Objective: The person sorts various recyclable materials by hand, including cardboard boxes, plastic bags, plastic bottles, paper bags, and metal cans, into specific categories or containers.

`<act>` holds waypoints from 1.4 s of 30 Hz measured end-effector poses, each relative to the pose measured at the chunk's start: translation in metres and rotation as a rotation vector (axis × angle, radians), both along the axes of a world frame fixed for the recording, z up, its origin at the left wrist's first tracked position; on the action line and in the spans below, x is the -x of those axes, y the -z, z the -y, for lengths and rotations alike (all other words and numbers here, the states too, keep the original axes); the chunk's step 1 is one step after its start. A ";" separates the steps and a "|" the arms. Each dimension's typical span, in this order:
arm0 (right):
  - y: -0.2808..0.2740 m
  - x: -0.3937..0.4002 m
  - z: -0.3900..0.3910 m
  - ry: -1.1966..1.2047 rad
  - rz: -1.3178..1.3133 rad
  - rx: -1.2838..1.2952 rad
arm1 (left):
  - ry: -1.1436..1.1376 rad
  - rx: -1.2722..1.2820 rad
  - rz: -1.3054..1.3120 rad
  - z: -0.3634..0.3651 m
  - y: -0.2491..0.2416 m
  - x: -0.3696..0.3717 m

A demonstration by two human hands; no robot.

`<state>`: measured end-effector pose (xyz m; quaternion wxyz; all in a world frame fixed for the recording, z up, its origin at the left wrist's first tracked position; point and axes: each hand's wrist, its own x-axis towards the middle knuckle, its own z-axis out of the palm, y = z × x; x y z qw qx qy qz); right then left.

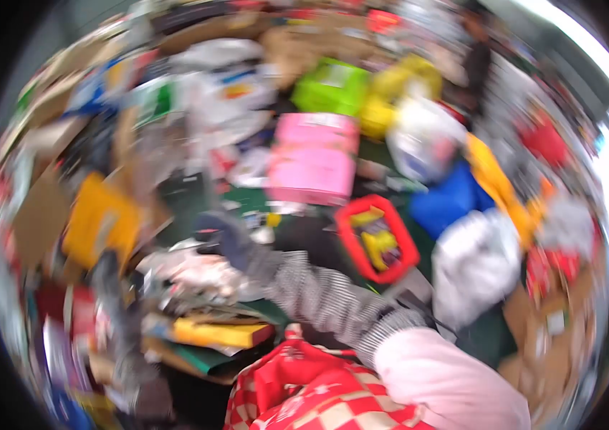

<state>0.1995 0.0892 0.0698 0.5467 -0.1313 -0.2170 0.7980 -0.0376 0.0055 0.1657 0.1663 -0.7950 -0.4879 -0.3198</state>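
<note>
My right hand (224, 235), in a dark blue-grey glove, reaches out over the middle of the pile. It is beside a small dark and red item and just above crumpled clear and pinkish plastic (193, 272). Motion blur smears its fingers. At the left, my left hand (107, 272), in a dark glove, meets the lower edge of a flat yellow-orange piece (102, 221), perhaps an envelope. Whether its fingers grip that piece cannot be made out. A flattened yellow package (222, 332) lies nearer to me, between my arms.
Beyond my right hand lie a pink box (313, 158), a bright green package (330, 87) and a red-rimmed tray (408, 247). White bags (478, 265), a blue bag (451, 201) and cardboard (36, 222) surround the dark green surface (487, 333). A person (476, 61) stands at the far side.
</note>
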 end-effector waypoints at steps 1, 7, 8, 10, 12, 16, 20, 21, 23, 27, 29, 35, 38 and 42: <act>0.011 -0.010 -0.002 0.148 0.029 -0.047 | 0.002 0.094 0.075 0.001 0.001 0.003; -0.069 -0.140 0.105 0.593 -0.134 0.029 | -0.196 0.951 0.057 -0.076 0.199 0.209; -0.070 -0.161 0.127 0.702 -0.041 0.057 | -0.133 1.103 0.325 -0.108 0.261 0.270; -0.046 -0.204 0.158 0.835 0.127 0.111 | -0.284 1.274 0.242 -0.094 0.244 0.256; 0.002 -0.244 0.204 0.967 0.156 0.236 | -0.343 1.363 0.228 -0.098 0.250 0.235; 0.017 -0.282 0.337 1.422 0.305 0.594 | -0.384 1.463 0.200 -0.106 0.265 0.224; 0.099 -0.321 0.527 1.750 1.288 1.059 | -0.395 1.510 0.152 -0.120 0.271 0.231; 0.055 -0.302 0.545 1.916 1.106 1.048 | -0.401 1.517 0.136 -0.123 0.271 0.235; 0.040 -0.290 0.626 1.793 1.245 1.152 | -0.409 1.532 0.114 -0.128 0.272 0.246; 0.066 -0.220 0.750 1.310 2.003 1.238 | -0.392 1.548 0.072 -0.149 0.273 0.260; 0.081 -0.184 0.779 0.685 2.120 1.450 | -0.380 1.553 0.052 -0.162 0.272 0.271; 0.131 -0.183 0.837 -0.119 1.336 1.472 | -0.321 1.487 0.158 -0.134 0.252 0.268; 0.105 -0.216 0.786 -0.212 1.622 1.375 | -0.192 1.427 0.234 -0.110 0.241 0.250; 0.087 -0.261 0.719 -0.247 1.829 1.083 | 0.132 1.182 0.075 -0.073 0.184 0.175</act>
